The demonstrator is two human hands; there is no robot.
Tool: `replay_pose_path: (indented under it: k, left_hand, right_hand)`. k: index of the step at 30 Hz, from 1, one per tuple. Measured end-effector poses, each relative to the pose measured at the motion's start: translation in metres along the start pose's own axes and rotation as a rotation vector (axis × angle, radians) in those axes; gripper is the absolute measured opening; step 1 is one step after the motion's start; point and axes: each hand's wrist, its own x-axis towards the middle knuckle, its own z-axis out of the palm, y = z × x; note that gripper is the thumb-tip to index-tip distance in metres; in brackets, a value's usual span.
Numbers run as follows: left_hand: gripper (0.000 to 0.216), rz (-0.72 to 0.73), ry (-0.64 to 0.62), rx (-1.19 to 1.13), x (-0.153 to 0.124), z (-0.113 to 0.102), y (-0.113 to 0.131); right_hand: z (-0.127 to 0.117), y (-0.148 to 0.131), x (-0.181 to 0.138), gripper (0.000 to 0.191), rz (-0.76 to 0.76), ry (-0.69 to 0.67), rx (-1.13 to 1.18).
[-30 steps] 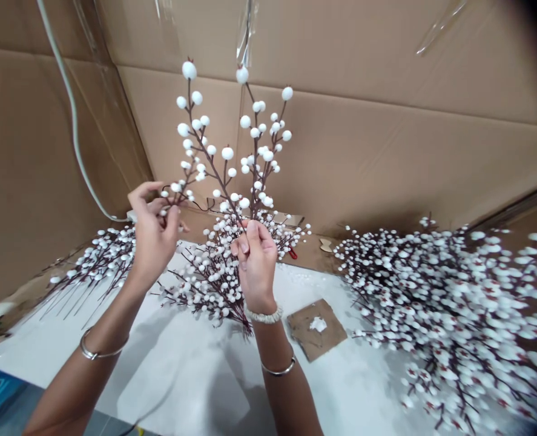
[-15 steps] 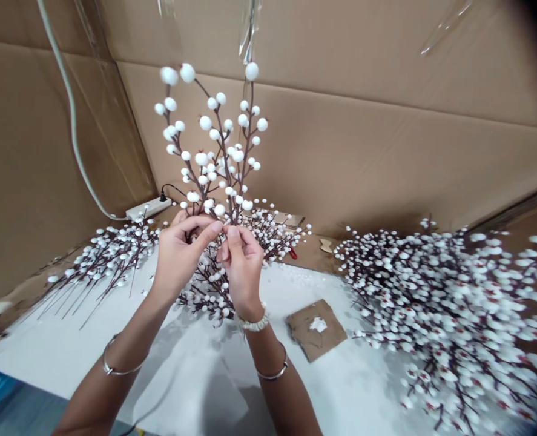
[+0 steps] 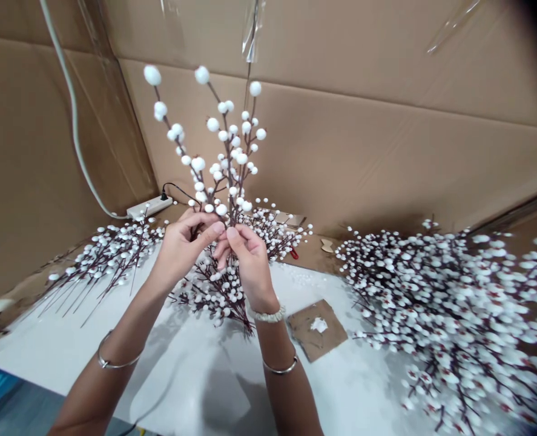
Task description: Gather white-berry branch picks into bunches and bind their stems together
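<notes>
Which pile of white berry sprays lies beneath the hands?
The middle pile, under the left hand and right hand; the other two lie well to either side.

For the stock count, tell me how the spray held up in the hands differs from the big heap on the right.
The white-berried spray stands upright, held by the left hand and right hand, while the heap of sprays lies spread flat. The spray is only a few branches; the heap is many tangled ones. Both have dark stems with white balls.

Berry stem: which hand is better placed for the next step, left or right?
Probably the right hand: its fingers appear pinched on the stem of the white-berried spray, just below the berries. The left hand sits more to the side, its thumb reaching toward them.
</notes>
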Motion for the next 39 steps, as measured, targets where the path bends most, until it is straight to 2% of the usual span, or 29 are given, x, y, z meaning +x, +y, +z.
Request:
replay_pose_path:
  k: [3, 6, 8, 10, 13, 17, 23, 27, 32, 36, 39]
  left_hand:
    - [0.019, -0.056, -0.025, -0.211, 0.003, -0.004, -0.003]
    - [0.028, -0.01, 0.065, -0.443, 0.007, -0.006, -0.002]
    - [0.037, 0.023, 0.112, -0.546, 0.01, -0.005, 0.001]
    - [0.035, 0.049, 0.127, -0.585, 0.012, -0.001, 0.003]
    - [0.02, 0.115, 0.16, -0.549, 0.012, 0.008, 0.004]
    - [0.014, 0.189, 0.224, -0.467, 0.01, 0.02, 0.002]
    - [0.017, 0.213, 0.343, -0.302, 0.01, 0.033, -0.007]
    - [0.017, 0.284, 0.355, -0.32, 0.012, 0.035, -0.012]
    - [0.024, 0.292, 0.407, -0.206, 0.011, 0.035, -0.012]
    - [0.019, 0.345, 0.37, -0.264, 0.011, 0.034, -0.011]
    - [0.015, 0.446, 0.31, -0.326, 0.013, 0.035, -0.015]
  right_hand:
    - [-0.006, -0.004, 0.002, 0.028, -0.052, 0.116, 0.087]
    - [-0.015, -0.009, 0.005, 0.026, -0.11, 0.222, 0.135]
    - [-0.017, -0.009, 0.006, 0.025, -0.108, 0.25, 0.111]
    - [-0.015, -0.006, 0.007, 0.025, -0.072, 0.248, 0.045]
    - [-0.006, 0.002, 0.007, 0.028, -0.022, 0.215, -0.033]
    - [0.006, 0.012, 0.007, 0.033, 0.003, 0.181, -0.051]
    - [0.013, 0.019, 0.005, 0.028, 0.023, 0.09, -0.02]
    - [0.013, 0.021, 0.005, 0.026, 0.006, 0.086, -0.023]
    - [0.012, 0.02, 0.005, 0.026, 0.042, 0.053, 0.002]
    - [0.01, 0.018, 0.004, 0.029, 0.078, 0.016, 0.023]
    - [0.008, 0.018, 0.004, 0.029, 0.099, -0.007, 0.062]
